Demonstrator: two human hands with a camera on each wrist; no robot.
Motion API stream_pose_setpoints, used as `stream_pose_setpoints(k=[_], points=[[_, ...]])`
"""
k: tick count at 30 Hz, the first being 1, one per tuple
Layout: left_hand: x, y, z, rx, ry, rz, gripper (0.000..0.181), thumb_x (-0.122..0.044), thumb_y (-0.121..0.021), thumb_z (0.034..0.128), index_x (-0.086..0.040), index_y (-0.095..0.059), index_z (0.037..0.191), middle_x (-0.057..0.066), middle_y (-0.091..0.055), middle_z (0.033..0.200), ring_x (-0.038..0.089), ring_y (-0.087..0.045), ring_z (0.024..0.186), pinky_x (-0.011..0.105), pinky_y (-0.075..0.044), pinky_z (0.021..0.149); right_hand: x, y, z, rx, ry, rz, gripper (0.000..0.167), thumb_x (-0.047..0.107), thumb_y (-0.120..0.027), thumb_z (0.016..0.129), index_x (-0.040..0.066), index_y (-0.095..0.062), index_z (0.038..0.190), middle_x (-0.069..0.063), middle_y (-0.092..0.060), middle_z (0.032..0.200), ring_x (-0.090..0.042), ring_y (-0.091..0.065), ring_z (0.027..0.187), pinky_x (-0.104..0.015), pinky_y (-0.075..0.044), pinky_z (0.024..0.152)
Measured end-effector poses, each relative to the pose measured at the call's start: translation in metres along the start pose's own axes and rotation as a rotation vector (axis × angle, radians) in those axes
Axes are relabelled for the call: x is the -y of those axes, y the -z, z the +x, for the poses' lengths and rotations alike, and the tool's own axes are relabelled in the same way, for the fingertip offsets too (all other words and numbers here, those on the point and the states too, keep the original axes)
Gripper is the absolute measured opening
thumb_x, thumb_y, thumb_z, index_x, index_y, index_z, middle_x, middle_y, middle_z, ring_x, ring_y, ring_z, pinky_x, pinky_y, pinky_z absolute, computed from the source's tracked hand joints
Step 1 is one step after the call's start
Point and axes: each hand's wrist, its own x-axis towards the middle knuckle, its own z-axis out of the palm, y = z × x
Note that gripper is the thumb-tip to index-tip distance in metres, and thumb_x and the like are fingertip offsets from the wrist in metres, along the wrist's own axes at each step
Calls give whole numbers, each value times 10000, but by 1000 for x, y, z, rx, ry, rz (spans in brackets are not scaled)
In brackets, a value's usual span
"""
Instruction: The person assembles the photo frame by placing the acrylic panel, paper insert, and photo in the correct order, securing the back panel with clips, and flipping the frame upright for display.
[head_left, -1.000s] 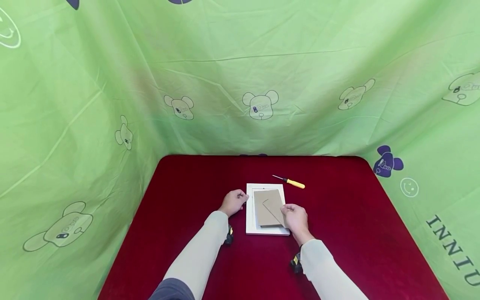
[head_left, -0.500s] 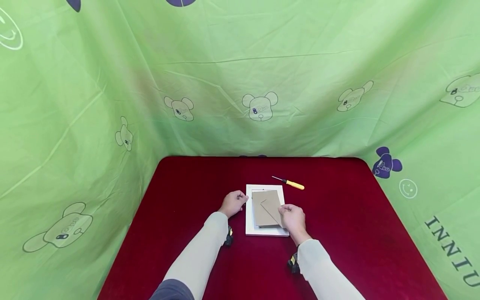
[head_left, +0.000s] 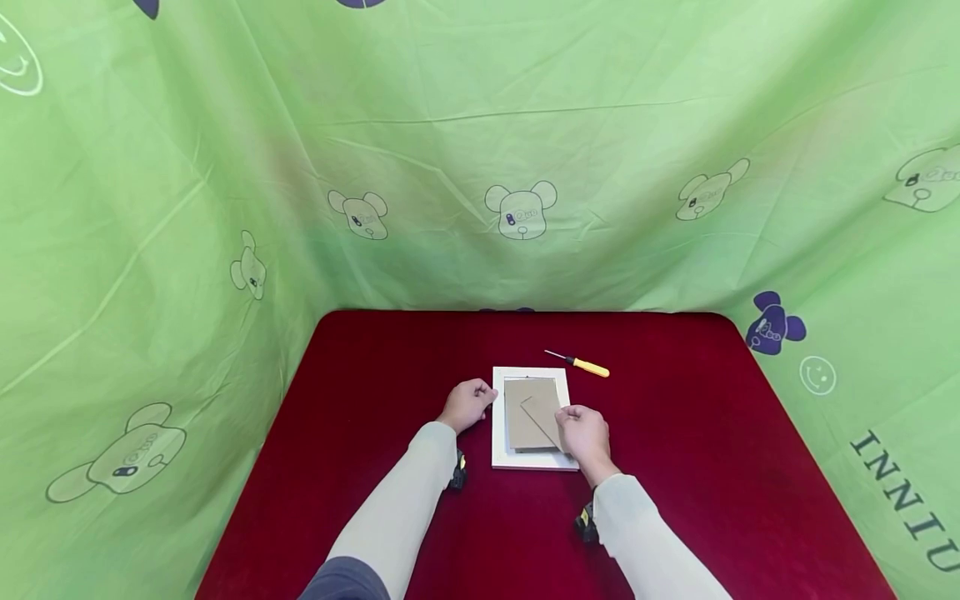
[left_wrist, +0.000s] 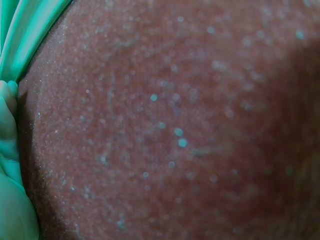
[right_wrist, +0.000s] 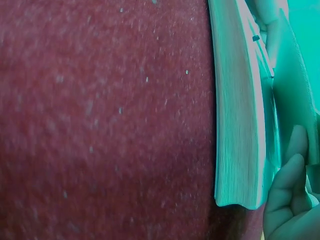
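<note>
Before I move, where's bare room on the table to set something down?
The red tabletop is bare left of your left hand and right of the screwdriver and your right hand. Crowded: the white frame, brown board over it, a hand at each side.

Seen from above, a picture frame (head_left: 498, 433) lies mid-table (head_left: 375, 375). Over its opening is a board (head_left: 531, 429), its right edge pinched by the right hand (head_left: 587, 435). The left hand (head_left: 468, 405) is at the frame's left edge. A screwdriver (head_left: 577, 363) lies just beyond the frame's far right corner. Cloth (head_left: 450, 125) hangs behind the table.
</note>
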Motion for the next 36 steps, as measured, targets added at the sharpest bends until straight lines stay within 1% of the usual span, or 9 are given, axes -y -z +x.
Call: stream_pose_setpoints(k=[7, 11, 13, 15, 19, 23, 26, 30, 36], points=[[0, 0, 0, -1, -4, -1, 227, -301, -625, 968, -139, -619, 810, -8, -587, 624, 135, -586, 558, 286, -452, 532, -1, 1, 1, 8, 90, -86, 245, 211, -632, 921, 38, -705, 1078, -99, -719, 941, -266, -658, 897, -456, -489, 780], [1, 0, 1, -7, -6, 7, 229, -304, -630, 964, -143, -618, 802, -8, -588, 627, 139, -588, 558, 287, -453, 531, 0, 1, 1, 4, 151, -152, 227, 196, -624, 921, 49, -712, 1071, -76, -704, 910, -255, -644, 868, -452, -493, 768], [1, 1, 1, -11, -10, 10, 230, -307, -632, 962, -146, -616, 799, -7, -587, 629, 141, -589, 561, 293, -453, 534, 1, 0, 1, 7, 167, -175, 218, 200, -631, 915, 58, -718, 1056, -61, -692, 900, -250, -628, 858, -446, -487, 767], [0, 1, 1, -11, -9, 16, 230, -311, -631, 963, -150, -617, 799, -9, -590, 637, 142, -594, 569, 297, -457, 543, 2, 0, 1, 18, 166, -187, 230, 221, -647, 904, 64, -723, 1054, -57, -682, 904, -249, -615, 858, -436, -480, 770], [0, 1, 1, -6, -10, 21, 233, -319, -632, 962, -151, -616, 800, -12, -590, 638, 138, -596, 570, 291, -455, 546, 2, 0, 0, 59, 151, -220, 354, 291, -683, 868, 55, -705, 1131, -103, -674, 1022, -289, -612, 955, -456, -478, 823], [-1, 2, 0, -9, -22, 27, 233, -321, -636, 959, -152, -619, 798, -13, -588, 628, 137, -590, 557, 282, -448, 533, 6, 1, -2, 100, 178, -291, 523, 362, -737, 822, 23, -662, 1213, -164, -628, 1159, -354, -587, 1058, -498, -468, 875], [-1, 3, 0, -10, -33, 35, 234, -320, -635, 960, -150, -622, 798, -9, -592, 623, 141, -590, 553, 285, -444, 535, 9, 2, -4, 119, 200, -356, 616, 414, -765, 790, 11, -643, 1239, -174, -616, 1173, -357, -594, 1040, -496, -475, 864], [-1, 3, 0, -7, -33, 43, 235, -320, -631, 962, -152, -622, 797, -11, -592, 621, 142, -592, 557, 290, -443, 545, 12, 4, -8, 141, 220, -425, 660, 446, -766, 772, -4, -638, 1239, -178, -622, 1150, -345, -613, 999, -488, -486, 841], [0, 2, 0, -16, -42, 42, 239, -313, -632, 961, -149, -615, 788, -11, -586, 609, 148, -598, 550, 303, -448, 551, 13, 5, -13, 158, 251, -448, 679, 452, -762, 777, -24, -624, 1240, -195, -609, 1167, -357, -609, 1016, -496, -484, 861]])
